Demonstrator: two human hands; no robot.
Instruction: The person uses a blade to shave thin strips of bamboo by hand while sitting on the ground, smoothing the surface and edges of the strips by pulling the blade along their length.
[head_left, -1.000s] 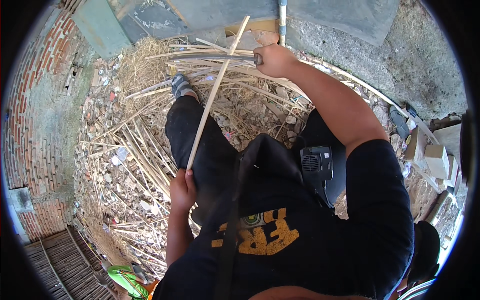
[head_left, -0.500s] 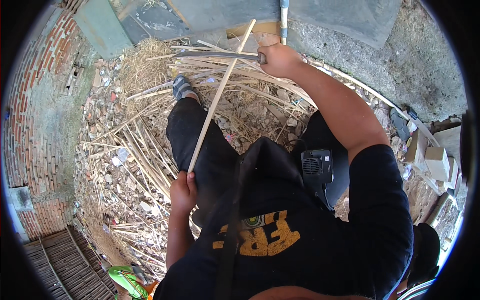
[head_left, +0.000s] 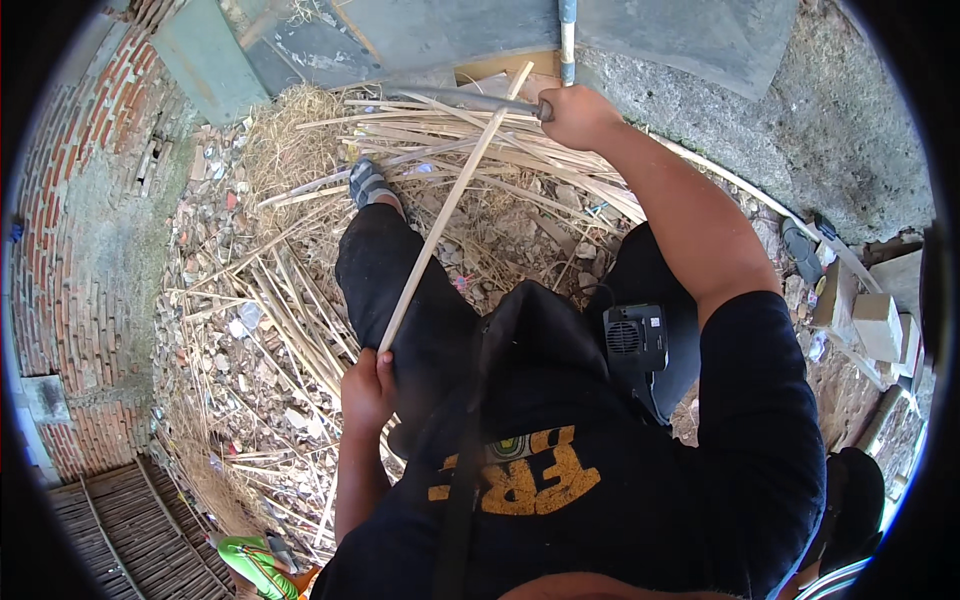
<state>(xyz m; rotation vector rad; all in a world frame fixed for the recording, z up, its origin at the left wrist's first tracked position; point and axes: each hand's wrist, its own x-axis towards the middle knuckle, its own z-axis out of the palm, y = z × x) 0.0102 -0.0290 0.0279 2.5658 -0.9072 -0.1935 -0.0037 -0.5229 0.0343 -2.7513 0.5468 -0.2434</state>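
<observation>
My left hand (head_left: pixel 368 392) is closed round the near end of a long pale bamboo strip (head_left: pixel 432 240), beside my left thigh. The strip slants away to the upper right over my leg. With my right hand (head_left: pixel 582 118), arm stretched out, I grip the handle of a machete (head_left: pixel 475 100). Its long dark blade points left and crosses the strip close to the far end; the blade's tip is blurred. Whether the edge touches the strip I cannot tell.
Split strips (head_left: pixel 540 165) lie heaped past my feet, and more strips (head_left: pixel 285 300) lie to the left on rubble. Dry straw (head_left: pixel 290 150) is at the far left. A brick wall (head_left: pixel 75 230) stands left, grey panels (head_left: pixel 430 35) behind. Someone in green (head_left: pixel 255 565) is at lower left.
The machete and my right hand have shifted a little right and nearer. The strip's far end has swung slightly right and nearer; my left hand stays almost in place.
</observation>
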